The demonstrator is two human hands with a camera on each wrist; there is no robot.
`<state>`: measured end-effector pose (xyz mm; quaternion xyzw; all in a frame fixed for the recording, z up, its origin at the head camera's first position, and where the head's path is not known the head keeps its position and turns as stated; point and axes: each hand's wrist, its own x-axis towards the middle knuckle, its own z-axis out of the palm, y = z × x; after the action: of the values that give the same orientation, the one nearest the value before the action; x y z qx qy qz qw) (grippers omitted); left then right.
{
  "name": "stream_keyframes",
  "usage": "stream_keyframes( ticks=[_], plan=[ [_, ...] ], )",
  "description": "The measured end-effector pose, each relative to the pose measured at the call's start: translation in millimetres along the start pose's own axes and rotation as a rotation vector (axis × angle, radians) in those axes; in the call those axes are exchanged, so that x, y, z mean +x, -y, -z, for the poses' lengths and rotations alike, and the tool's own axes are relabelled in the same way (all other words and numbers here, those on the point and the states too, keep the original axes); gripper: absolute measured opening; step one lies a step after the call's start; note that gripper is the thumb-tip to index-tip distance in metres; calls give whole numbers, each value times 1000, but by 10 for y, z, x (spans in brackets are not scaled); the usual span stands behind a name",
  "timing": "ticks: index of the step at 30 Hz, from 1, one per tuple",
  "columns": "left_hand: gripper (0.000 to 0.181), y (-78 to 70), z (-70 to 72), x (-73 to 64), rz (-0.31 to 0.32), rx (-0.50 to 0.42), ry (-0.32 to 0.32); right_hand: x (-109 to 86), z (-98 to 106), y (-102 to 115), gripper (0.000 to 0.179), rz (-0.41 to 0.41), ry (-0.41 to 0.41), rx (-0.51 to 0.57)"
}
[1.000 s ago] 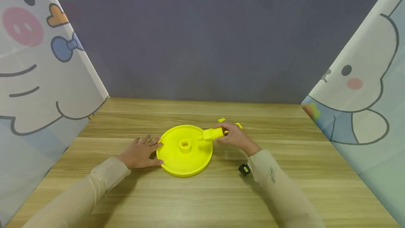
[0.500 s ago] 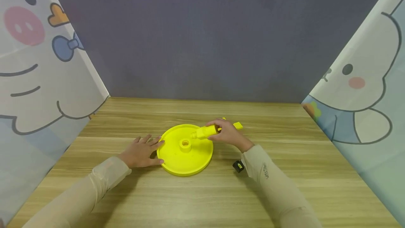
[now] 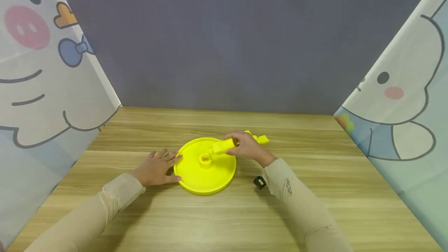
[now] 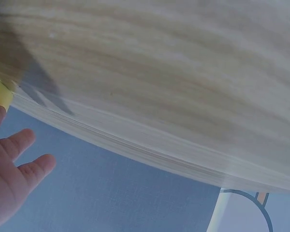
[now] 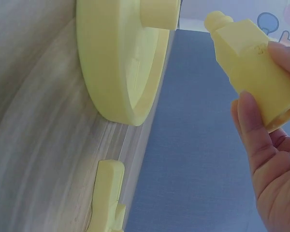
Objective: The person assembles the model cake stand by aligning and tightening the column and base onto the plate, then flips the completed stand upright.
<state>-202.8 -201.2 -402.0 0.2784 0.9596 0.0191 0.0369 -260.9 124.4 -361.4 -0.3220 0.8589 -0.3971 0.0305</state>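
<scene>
A round yellow tray-like disc (image 3: 196, 180) with a raised rim lies on the table, a hollow socket (image 3: 205, 161) standing at its centre. My left hand (image 3: 155, 169) rests at the disc's left edge, fingers spread and fairly straight, fingertips on the rim. My right hand (image 3: 247, 147) pinches a yellow hollow plastic piece (image 5: 261, 67) between thumb and fingers. That piece has a wide open end, a squared middle and a narrow rounded tip. Held tilted over the disc, its tip points down-left toward the socket. In the right wrist view a number-like mark shows on its side.
Another yellow part (image 3: 261, 139) with flat arms lies on the table behind my right hand, partly hidden by it. A black wrist device (image 3: 259, 182) shows beside my right sleeve. A dark grey panel (image 3: 224, 42) stands behind the wooden table (image 3: 210, 221), with cartoon-printed sheets at both sides.
My right hand has carried the yellow hollow piece leftward, from over the disc's right rim to close by the central socket. My left hand stays in place on the disc.
</scene>
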Motion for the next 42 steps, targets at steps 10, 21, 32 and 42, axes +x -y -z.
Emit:
stream_keyframes(
  ticks=[10,21,32,42],
  plan=[
    [77,-11,23,-6,3,1,2,25,-8,68,40,10,26,-19],
    [78,0,7,-11,-7,-11,-13,63,2,88,39,-6,55,-50],
    [79,3,10,-7,-5,-8,-5,127,17,118,42,-58,105,-79],
    [80,15,-3,13,17,-2,24,223,-9,150,43,-53,135,-107]
  ],
)
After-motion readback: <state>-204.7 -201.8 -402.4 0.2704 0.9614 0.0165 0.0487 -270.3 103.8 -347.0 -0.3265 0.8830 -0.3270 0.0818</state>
